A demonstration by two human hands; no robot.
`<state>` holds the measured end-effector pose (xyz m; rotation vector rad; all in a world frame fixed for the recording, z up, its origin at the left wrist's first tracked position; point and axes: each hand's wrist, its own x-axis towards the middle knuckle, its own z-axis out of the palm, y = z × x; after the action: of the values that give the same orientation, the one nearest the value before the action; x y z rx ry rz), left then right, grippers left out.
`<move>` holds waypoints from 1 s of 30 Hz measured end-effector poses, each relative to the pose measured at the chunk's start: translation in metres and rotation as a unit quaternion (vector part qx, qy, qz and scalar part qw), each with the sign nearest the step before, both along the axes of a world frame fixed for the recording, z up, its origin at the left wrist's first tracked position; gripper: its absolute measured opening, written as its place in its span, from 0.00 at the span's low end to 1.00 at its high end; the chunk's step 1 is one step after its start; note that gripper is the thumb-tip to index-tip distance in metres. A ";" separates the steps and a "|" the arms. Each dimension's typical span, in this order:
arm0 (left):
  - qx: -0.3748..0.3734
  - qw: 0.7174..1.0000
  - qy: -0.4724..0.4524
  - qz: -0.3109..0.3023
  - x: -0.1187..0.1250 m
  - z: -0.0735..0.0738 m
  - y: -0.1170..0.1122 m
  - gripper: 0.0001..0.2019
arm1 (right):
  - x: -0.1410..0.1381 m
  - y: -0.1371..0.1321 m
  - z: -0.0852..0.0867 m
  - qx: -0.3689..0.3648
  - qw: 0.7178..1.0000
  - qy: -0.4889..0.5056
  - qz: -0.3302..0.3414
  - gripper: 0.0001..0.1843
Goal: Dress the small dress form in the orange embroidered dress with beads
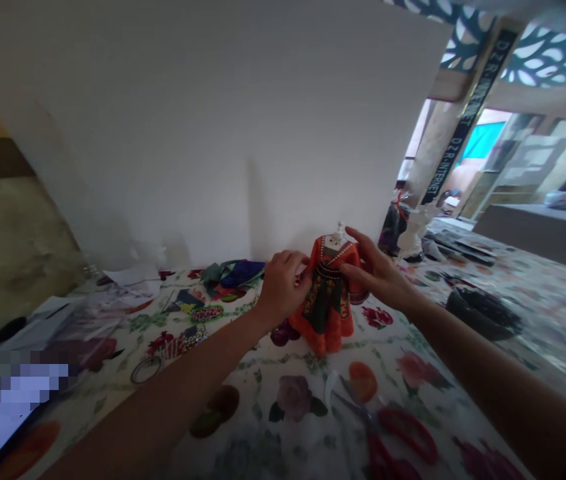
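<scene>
An orange doll's dress stands upright on a small white form, whose knobbed top pokes out of the neckline. It has a beaded V-shaped neck trim, a dark beaded waistband and a dark patterned front panel. My left hand has its fingers curled at the sleeve on the left side. On the other side my right hand pinches the dress by the sleeve and waist between thumb and fingers, its index finger reaching toward the shoulder. Red-handled scissors lie with blades apart in front of the dress.
A floral tablecloth covers the table, with a white wall behind. Blue and green cloth, beaded trim and papers lie left. A dark plastic-wrapped bundle and a white figure stand right.
</scene>
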<state>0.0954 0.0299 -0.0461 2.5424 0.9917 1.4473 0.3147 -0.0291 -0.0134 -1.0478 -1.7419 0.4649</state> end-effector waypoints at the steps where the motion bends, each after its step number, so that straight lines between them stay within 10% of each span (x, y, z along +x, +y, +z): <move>1: 0.004 1.000 0.001 -0.001 -0.001 0.001 -0.001 0.08 | 0.002 -0.002 0.000 -0.007 1.000 -0.003 0.006 0.40; 17: -0.017 0.999 0.021 0.023 -0.003 0.011 0.002 0.08 | -0.002 -0.025 -0.009 0.110 0.974 -0.096 -0.175 0.04; 30: 0.006 0.998 -0.028 -0.057 -0.015 0.023 -0.009 0.12 | -0.002 -0.031 0.022 0.130 0.975 -0.058 -0.172 0.11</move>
<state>0.0802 0.0213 -0.0229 2.5070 0.8178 1.4882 0.3131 -0.0596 0.0090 -1.1711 -1.6248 -0.0435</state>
